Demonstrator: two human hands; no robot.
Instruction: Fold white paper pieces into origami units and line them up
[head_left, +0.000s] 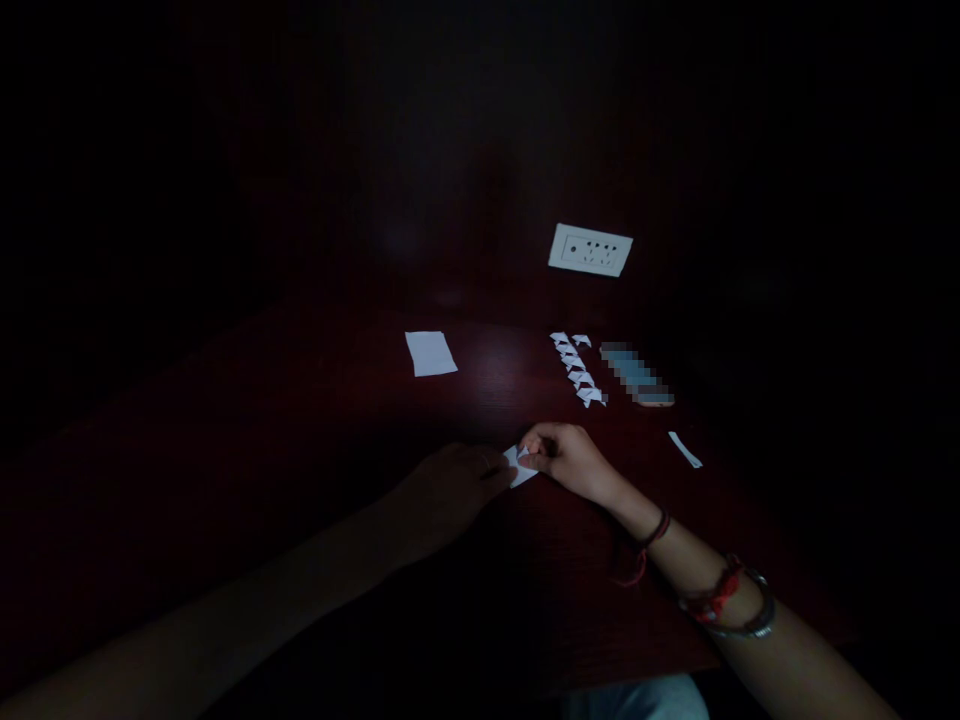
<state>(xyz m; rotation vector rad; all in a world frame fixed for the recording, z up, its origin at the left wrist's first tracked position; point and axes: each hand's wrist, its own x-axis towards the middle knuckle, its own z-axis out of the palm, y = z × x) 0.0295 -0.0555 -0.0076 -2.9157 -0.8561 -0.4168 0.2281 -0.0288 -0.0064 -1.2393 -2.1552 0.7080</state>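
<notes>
Fingers point(535, 462) holding white paper point(521, 474), small, partly folded

A dark reddish-brown tabletop with a faint sheen point(322, 400) meets a dark reddish upright panel point(457, 240) behind it, which carries 1 white rectangular socket plate point(590, 262). Dim light pools around the middle; the surroundings sink into near-black.

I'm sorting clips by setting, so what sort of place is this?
Probably a desk or table in a dimly lit room: a power outlet plate is on the upright surface behind, and a phone and flat white paper lie on the reddish tabletop.
</notes>
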